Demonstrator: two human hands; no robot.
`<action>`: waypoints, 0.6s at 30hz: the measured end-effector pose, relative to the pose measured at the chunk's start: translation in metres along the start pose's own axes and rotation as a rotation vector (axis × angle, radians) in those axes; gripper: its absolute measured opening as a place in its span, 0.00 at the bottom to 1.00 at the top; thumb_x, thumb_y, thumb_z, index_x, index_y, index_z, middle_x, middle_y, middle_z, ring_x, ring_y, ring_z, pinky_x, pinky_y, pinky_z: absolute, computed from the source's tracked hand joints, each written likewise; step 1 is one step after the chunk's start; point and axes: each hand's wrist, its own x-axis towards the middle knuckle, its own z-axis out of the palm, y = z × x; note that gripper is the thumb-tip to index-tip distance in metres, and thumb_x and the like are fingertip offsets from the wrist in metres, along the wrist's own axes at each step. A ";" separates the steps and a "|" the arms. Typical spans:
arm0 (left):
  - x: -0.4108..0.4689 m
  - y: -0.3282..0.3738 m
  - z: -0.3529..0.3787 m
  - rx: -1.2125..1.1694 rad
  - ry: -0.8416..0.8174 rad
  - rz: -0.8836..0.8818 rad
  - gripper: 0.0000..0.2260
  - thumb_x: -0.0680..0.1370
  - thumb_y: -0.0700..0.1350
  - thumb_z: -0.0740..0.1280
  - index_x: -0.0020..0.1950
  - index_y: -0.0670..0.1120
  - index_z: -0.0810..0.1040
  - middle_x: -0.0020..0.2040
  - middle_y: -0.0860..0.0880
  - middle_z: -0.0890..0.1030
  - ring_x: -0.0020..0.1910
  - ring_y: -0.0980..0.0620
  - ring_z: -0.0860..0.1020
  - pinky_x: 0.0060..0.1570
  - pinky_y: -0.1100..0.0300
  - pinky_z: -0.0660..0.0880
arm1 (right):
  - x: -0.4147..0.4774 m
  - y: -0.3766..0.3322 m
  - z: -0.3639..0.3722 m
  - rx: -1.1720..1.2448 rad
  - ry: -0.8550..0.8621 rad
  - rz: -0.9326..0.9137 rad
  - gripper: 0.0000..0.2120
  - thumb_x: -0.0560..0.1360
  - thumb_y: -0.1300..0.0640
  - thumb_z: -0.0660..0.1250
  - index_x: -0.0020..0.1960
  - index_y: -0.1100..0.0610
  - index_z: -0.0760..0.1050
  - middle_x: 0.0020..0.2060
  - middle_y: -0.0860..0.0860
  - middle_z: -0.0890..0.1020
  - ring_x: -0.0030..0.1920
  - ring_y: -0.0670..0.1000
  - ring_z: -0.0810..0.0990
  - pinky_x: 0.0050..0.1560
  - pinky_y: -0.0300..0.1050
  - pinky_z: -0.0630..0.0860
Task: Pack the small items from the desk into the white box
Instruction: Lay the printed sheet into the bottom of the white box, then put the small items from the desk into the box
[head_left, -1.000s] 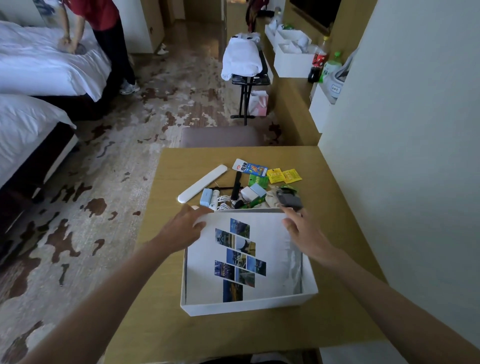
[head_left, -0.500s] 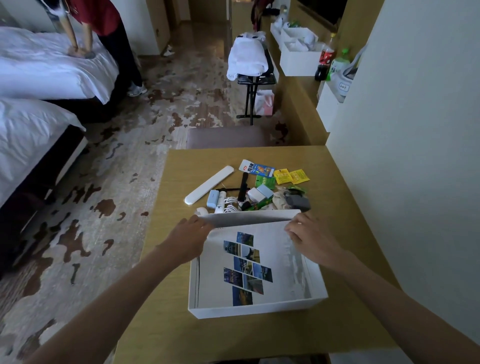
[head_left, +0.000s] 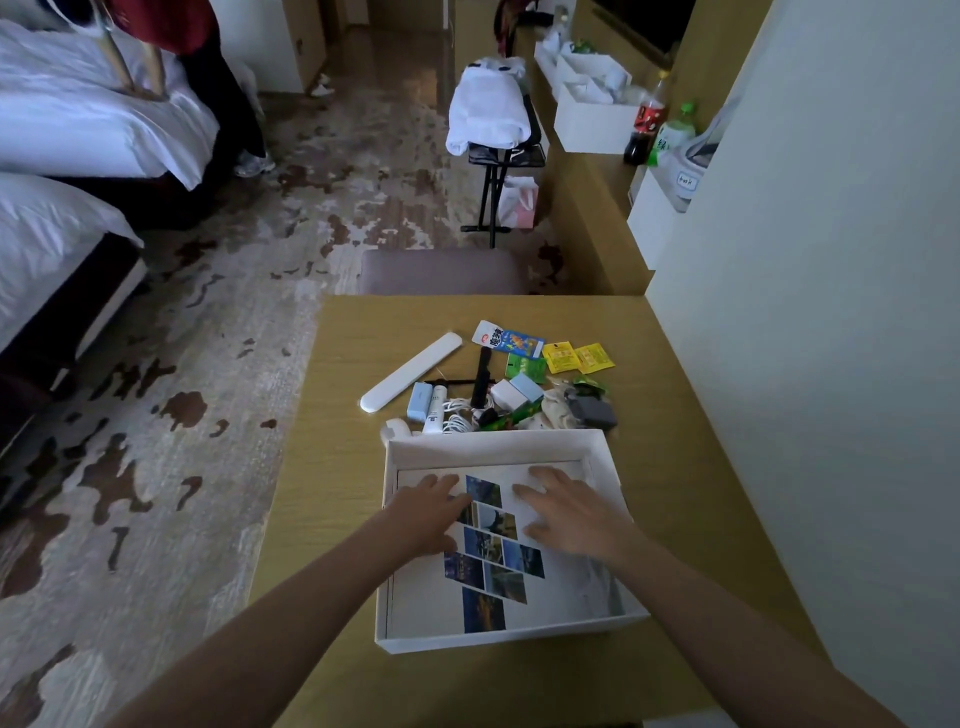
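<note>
The white box (head_left: 498, 640) lies open on the wooden desk (head_left: 343, 519) in front of me. A white sheet printed with small landscape photos (head_left: 488, 571) lies flat on its bottom. My left hand (head_left: 427, 512) and my right hand (head_left: 569, 508) rest palm down on the sheet, fingers spread, holding nothing. Behind the box sits a pile of small items: a long white case (head_left: 410, 372), a blue-and-white packet (head_left: 506, 338), yellow sachets (head_left: 574, 357), green packets (head_left: 527, 368), a pale blue block (head_left: 419, 400), a white tube (head_left: 435, 409), white cables (head_left: 457, 415), a grey pouch (head_left: 595, 409).
A wall (head_left: 831, 312) borders the desk on the right. A grey chair back (head_left: 441, 273) stands at the desk's far edge. Two beds (head_left: 62, 130) lie left, a person beside them. A folding rack with a white towel (head_left: 491, 111) and a counter with bottles (head_left: 647, 124) stand beyond.
Both hands have moved from the sheet's far edge into the box and now press it flat; the raised far edge of the sheet has dropped to the bottom.
</note>
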 end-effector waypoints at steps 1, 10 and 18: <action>0.003 0.000 0.004 0.009 -0.041 0.003 0.34 0.73 0.55 0.69 0.74 0.51 0.58 0.76 0.43 0.56 0.73 0.42 0.59 0.64 0.41 0.70 | 0.000 0.001 0.005 -0.001 -0.034 0.015 0.29 0.78 0.43 0.58 0.76 0.47 0.54 0.77 0.53 0.53 0.75 0.56 0.54 0.70 0.58 0.63; -0.003 -0.025 -0.047 -0.628 0.331 0.148 0.10 0.79 0.51 0.61 0.57 0.55 0.78 0.56 0.56 0.80 0.51 0.58 0.76 0.49 0.61 0.73 | -0.012 0.010 -0.051 0.428 0.337 0.040 0.19 0.79 0.46 0.59 0.67 0.51 0.72 0.62 0.50 0.77 0.63 0.48 0.73 0.63 0.47 0.71; 0.045 -0.059 -0.092 -0.822 0.481 -0.233 0.09 0.78 0.44 0.62 0.53 0.52 0.81 0.50 0.48 0.84 0.43 0.45 0.81 0.48 0.48 0.79 | 0.050 0.048 -0.100 0.559 0.362 0.022 0.11 0.78 0.52 0.61 0.53 0.55 0.79 0.47 0.50 0.84 0.49 0.49 0.81 0.47 0.51 0.78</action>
